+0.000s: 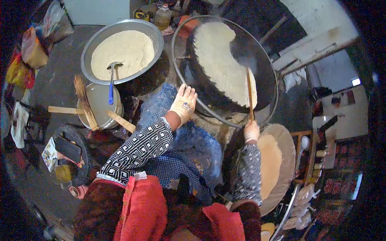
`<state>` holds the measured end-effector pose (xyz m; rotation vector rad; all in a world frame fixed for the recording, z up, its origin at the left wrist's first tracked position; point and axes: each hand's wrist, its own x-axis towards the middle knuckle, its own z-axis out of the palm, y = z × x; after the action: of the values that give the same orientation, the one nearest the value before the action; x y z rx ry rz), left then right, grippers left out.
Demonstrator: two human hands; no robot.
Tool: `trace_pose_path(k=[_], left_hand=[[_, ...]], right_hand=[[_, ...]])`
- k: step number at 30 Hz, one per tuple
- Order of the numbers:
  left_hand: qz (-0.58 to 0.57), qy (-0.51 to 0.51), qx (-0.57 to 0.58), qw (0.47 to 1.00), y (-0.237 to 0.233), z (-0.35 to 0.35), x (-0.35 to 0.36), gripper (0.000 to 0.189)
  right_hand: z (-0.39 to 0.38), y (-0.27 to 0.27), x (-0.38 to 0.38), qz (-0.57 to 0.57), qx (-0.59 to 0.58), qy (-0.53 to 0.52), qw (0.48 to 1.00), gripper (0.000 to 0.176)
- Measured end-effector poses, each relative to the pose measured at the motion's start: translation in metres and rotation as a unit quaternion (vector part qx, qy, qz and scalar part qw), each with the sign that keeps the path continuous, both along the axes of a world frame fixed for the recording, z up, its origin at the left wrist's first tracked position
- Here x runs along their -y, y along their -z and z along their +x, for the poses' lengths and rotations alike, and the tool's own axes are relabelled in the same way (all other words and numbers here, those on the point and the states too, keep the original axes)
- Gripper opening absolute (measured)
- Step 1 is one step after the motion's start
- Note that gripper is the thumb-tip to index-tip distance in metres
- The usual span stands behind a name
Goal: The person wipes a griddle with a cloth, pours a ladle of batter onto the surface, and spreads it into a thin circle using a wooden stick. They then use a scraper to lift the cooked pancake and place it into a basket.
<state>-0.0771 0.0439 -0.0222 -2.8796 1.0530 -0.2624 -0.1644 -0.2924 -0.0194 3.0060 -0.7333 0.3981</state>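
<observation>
My right hand is wrapped around the lower end of a flat wooden spreader. Its far end lies against pale batter that covers part of a large round dark griddle. Batter reaches from the griddle's far left side to its near right, leaving the upper right surface dark. In a pale glove, my left hand has its fingers stretched out beside the metal ring around the griddle, holding nothing. Below that hand is the blue checked cloth over my legs.
A metal basin of batter holds a blue-handled ladle. Nearer stands a bucket with a bundled-twig brush and wooden slats across it. At right, a thin tan flatbread rests on a round board.
</observation>
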Motion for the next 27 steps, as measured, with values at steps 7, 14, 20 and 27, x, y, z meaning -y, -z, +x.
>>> trace_pose_path(k=[7, 14, 20, 27], left_hand=[[-0.03, -0.025, -0.013, 0.999, 0.01, 0.017, -0.003, 0.044], [-0.021, -0.068, 0.001, 0.997, 0.004, 0.037, -0.014, 0.043], [0.009, -0.111, 0.004, 0.994, 0.002, 0.048, -0.016, 0.046], [-0.111, 0.01, 0.095, 0.989, 0.01, -0.008, 0.016, 0.036]], right_hand=[[0.009, 0.004, 0.01, 0.019, -0.052, 0.07, 0.996, 0.032], [0.004, 0.012, -0.009, -0.052, -0.003, -0.063, 0.997, 0.03], [0.002, 0.006, 0.007, -0.013, 0.022, -0.029, 0.999, 0.032], [0.016, 0.007, 0.01, 0.011, -0.032, 0.048, 0.998, 0.032]])
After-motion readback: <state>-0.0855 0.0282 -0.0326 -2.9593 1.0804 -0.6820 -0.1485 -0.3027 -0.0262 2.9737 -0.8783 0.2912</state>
